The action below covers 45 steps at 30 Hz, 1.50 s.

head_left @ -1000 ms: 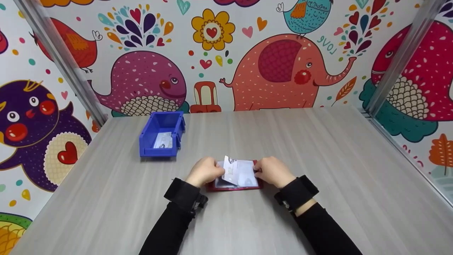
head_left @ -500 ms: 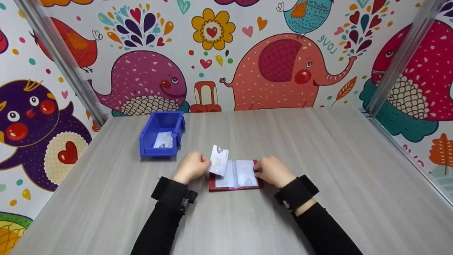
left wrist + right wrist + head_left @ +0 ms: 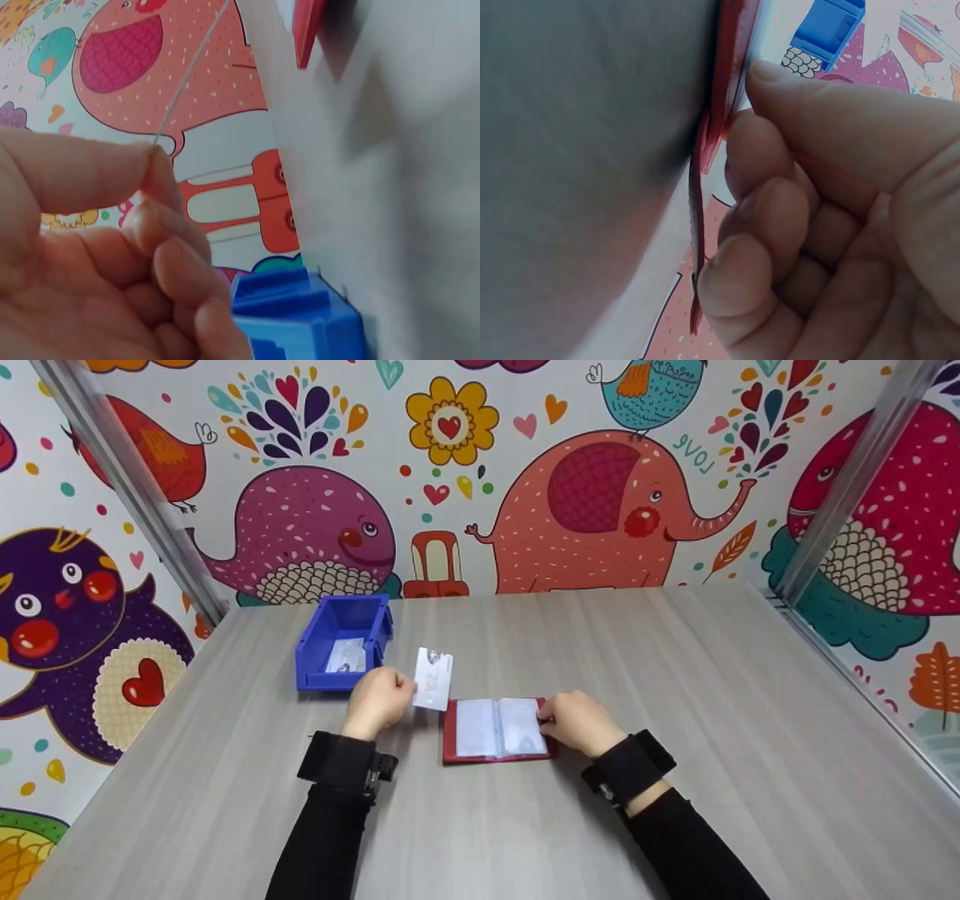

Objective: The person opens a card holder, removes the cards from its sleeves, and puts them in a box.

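Note:
My left hand [image 3: 377, 697] pinches a white card [image 3: 433, 679] printed with "VIP" between thumb and forefinger. The card is tilted up above the table, left of a red card holder [image 3: 450, 739]. In the left wrist view the card [image 3: 189, 75] shows edge-on as a thin line. The card holder lies open on the table with pale clear sleeves [image 3: 477, 727] on both sides. At its right edge my right hand [image 3: 579, 721] grips the holder, thumb on top and fingers curled below. A red flap [image 3: 697, 232] extends along those fingers in the right wrist view.
A blue plastic bin [image 3: 335, 682] stands on the table just beyond my left hand, with white cards [image 3: 347, 656] inside. A wall [image 3: 465, 495] with cartoon animals closes off the table's back. Metal posts [image 3: 142, 495] rise at the back corners.
My left hand has drawn the card away from the holder, moving left and slightly back towards the bin. The holder's left sleeve is now uncovered. My right hand stays in place.

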### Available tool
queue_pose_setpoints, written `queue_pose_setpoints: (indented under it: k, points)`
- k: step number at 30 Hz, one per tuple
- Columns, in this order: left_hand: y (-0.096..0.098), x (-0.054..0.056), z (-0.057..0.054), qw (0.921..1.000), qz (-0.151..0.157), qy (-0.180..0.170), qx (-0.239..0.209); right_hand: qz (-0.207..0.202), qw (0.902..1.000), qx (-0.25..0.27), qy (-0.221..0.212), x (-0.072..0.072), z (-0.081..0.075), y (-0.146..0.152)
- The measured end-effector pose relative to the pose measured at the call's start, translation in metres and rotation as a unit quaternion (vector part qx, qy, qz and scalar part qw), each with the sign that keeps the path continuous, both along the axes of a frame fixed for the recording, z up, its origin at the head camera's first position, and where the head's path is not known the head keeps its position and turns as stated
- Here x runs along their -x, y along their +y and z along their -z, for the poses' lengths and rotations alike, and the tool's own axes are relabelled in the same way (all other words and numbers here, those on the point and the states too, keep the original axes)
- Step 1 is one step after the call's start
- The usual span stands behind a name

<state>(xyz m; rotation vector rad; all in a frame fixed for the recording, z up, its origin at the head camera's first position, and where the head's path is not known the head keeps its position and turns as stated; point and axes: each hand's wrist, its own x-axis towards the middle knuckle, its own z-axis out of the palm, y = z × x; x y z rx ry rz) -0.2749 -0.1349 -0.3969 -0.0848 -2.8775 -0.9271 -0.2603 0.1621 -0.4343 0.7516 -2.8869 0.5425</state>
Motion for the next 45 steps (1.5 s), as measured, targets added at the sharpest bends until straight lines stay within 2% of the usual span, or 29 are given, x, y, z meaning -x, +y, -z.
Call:
queue_pose_setpoints:
  k: [4,11,16,25,36,45]
  points:
    - [-0.005,0.001,0.0,0.9996,-0.026,0.011,0.001,0.002,1.0,0.0,-0.006,0.0,0.0,0.0]
    - [-0.014,0.001,-0.001,0.9962,-0.062,0.061,0.001,-0.001,1.0,-0.004,-0.006,0.0,-0.001,0.0]
    - [-0.02,0.002,-0.003,0.9925,-0.089,0.084,-0.011,-0.01,1.0,0.001,0.0,0.0,0.0,0.001]
    - [-0.034,0.005,-0.008,0.9871,-0.125,0.097,-0.027,-0.015,0.9998,0.009,0.007,0.001,0.002,0.002]
    - [-0.047,0.005,-0.006,0.9692,-0.187,0.148,-0.061,-0.019,0.9997,0.008,0.015,0.001,0.002,0.002]
    - [-0.057,0.005,-0.003,0.9594,-0.22,0.161,-0.073,-0.018,0.9997,0.007,0.016,0.0,0.001,0.001]
